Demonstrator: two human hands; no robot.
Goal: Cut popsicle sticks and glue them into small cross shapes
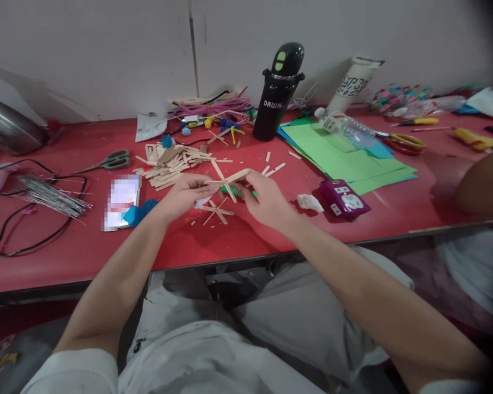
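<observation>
Between my two hands, raised a little off the red table, is a star of crossed popsicle sticks. My left hand pinches one stick end on the left. My right hand is closed on the stick end at the right. Just below lies a second popsicle-stick star on the tabletop. A green toothed piece shows partly behind the sticks and my fingers. A heap of loose popsicle sticks is spread beyond my left hand.
Scissors, a phone and thin metal wires lie left. A black bottle stands at the back. Green paper sheets, a clear plastic bottle and a purple box are right. Another person's arm rests far right.
</observation>
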